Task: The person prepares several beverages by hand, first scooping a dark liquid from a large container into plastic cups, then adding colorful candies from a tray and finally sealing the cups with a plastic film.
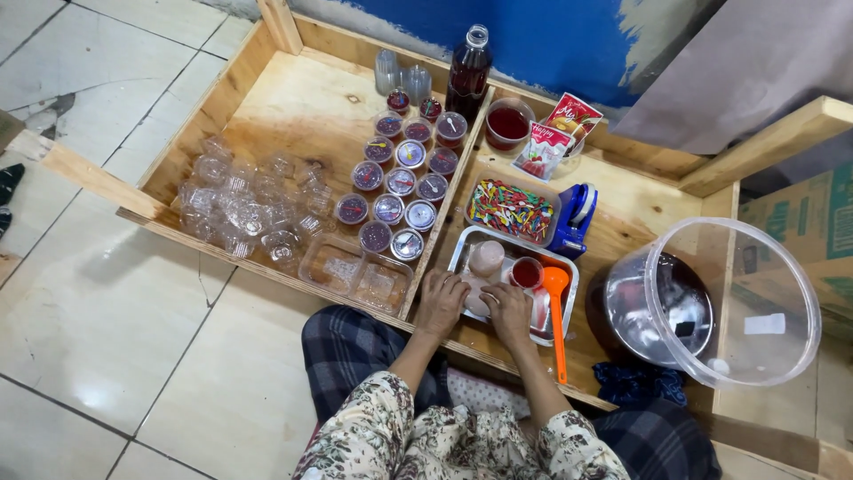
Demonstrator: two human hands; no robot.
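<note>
My left hand (442,300) and my right hand (509,311) rest together over the near end of a metal tray (468,243), fingers bent around a small clear cup (477,296) that they mostly hide. Inside the tray stand a pale lidded cup (486,258) and a small cup of red liquid (527,272). An orange scoop (557,311) lies along the tray's right side, its handle pointing toward me.
Several sealed cups of dark red jelly (400,182) sit in rows left of a wooden divider, beside a heap of empty clear cups (249,209). Behind the tray are a box of coloured picks (512,210), a blue tape dispenser (575,219), a dark bottle (467,76) and a large clear bucket (711,298).
</note>
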